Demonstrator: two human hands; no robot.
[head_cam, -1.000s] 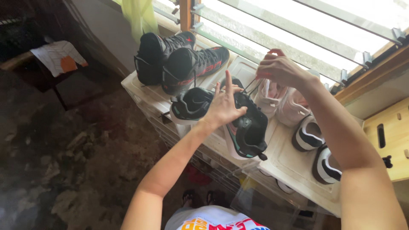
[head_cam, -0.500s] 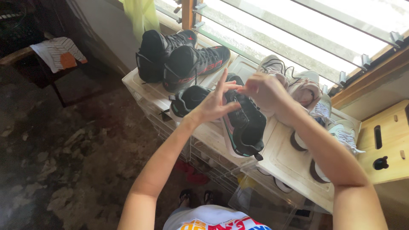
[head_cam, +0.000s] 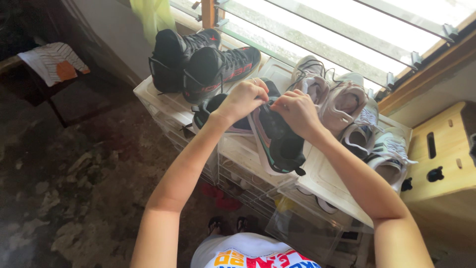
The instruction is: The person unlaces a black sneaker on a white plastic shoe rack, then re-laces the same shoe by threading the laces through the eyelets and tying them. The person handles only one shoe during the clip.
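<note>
Head view, one entry: dark sneaker [head_cam: 277, 141] with teal and pink sole, lying on its side on the white clear-fronted shoe boxes [head_cam: 327, 181], long axis running from the person up toward the window, heel nearest. Left hand [head_cam: 243, 99] and right hand [head_cam: 295, 110] both sit at its lace end, equally near, fingers bunched shut on the laces. Half a second ago the left fingers were splayed open; now both hands have closed in together.
</note>
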